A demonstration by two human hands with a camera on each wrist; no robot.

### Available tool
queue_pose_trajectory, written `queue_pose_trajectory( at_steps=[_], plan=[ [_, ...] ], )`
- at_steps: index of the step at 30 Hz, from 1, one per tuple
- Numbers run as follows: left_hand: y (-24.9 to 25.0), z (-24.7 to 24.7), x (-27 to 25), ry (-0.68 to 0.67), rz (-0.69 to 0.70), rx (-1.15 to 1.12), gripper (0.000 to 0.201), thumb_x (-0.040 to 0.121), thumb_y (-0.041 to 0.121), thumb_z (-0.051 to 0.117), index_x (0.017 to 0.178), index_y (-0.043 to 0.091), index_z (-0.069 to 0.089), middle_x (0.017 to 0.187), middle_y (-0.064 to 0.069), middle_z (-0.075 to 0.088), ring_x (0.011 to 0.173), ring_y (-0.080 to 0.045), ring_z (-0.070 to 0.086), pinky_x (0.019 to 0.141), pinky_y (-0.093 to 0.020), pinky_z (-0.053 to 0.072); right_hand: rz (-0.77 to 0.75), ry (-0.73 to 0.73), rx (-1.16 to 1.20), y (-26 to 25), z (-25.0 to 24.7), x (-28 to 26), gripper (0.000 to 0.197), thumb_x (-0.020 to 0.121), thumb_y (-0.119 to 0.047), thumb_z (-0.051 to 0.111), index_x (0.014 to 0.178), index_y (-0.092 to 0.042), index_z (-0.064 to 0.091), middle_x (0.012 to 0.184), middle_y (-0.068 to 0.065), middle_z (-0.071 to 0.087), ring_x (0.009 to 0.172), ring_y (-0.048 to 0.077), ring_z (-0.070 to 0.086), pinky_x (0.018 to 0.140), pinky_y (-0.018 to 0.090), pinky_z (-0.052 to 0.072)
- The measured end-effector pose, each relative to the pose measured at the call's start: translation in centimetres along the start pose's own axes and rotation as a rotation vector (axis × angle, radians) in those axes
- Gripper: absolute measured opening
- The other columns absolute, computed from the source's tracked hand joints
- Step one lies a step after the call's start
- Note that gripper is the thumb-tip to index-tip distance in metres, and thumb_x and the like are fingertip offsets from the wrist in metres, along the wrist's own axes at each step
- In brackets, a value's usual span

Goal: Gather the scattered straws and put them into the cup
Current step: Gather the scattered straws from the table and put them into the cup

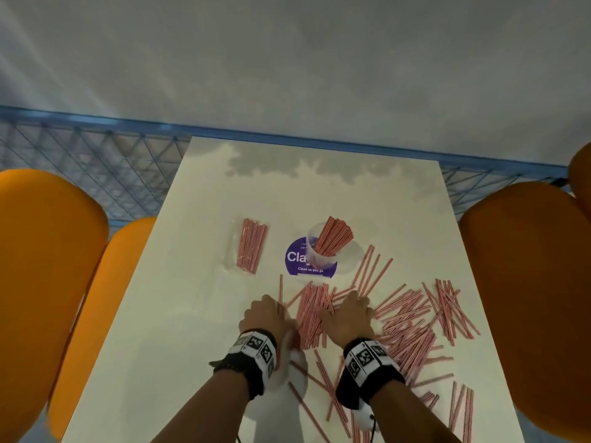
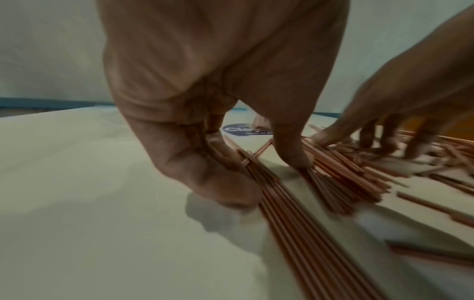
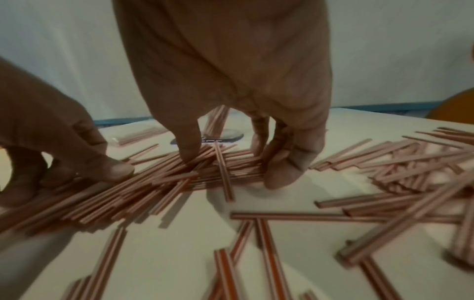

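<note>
Dozens of straws (image 1: 311, 314) lie heaped between left hand (image 1: 265, 314) and right hand (image 1: 347, 314); the part-filled cup (image 1: 323, 251) stands on the bench (image 1: 192, 314) just beyond the fingertips (image 1: 363, 302). Left wrist: fingers (image 2: 225, 182) bent, tips bracing the heap's outer edge, gripping nothing. Right wrist: fingers (image 3: 282, 172) spread, tips pressing straws. Best to squeeze both sides inward and square the ends before closing round.

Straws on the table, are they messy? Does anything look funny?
Yes. Lots of striped straws lie scattered and crisscrossed over the table, mostly on its right side, instead of standing in the cup, which holds only a leaning bunch. The left hand and right hand press on a pile near the middle.
</note>
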State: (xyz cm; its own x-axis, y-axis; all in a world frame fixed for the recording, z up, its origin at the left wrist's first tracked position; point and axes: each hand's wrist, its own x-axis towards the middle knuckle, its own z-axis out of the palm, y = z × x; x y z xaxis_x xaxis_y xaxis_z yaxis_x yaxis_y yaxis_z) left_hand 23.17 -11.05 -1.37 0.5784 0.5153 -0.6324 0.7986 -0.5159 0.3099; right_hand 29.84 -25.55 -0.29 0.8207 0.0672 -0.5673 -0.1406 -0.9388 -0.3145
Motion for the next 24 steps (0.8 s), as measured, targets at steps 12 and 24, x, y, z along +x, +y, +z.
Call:
queue_pose_trajectory(
  at_steps=[12, 24],
  plan=[
    [0.6, -0.6, 0.4, 0.136, -0.012, -0.148, 0.043, 0.073, 0.057, 0.066, 0.081, 0.015, 0.062, 0.084, -0.003, 0.069, 0.078, -0.026, 0.065, 0.076, -0.037, 0.054, -0.017, 0.093, 0.127, -1.0, 1.9, 0.7, 0.061, 0.087, -0.039, 0.065, 0.129, -0.002, 0.039, 0.128, 0.018, 0.046, 0.117, 0.033, 0.050, 0.096, 0.042, 0.047],
    [-2.4, -0.4, -0.6, 0.122, 0.094, -0.178, 0.021, 0.086, 0.042, 0.064, 0.080, 0.021, 0.064, 0.087, -0.001, 0.071, 0.083, -0.023, 0.066, 0.077, -0.036, 0.056, -0.190, 0.007, -0.035, 1.1, 1.5, -0.2, 0.020, 0.092, -0.031, 0.050, 0.076, -0.020, 0.053, 0.087, 0.002, 0.061, 0.078, 0.019, 0.057, 0.065, 0.030, 0.045]
  ],
)
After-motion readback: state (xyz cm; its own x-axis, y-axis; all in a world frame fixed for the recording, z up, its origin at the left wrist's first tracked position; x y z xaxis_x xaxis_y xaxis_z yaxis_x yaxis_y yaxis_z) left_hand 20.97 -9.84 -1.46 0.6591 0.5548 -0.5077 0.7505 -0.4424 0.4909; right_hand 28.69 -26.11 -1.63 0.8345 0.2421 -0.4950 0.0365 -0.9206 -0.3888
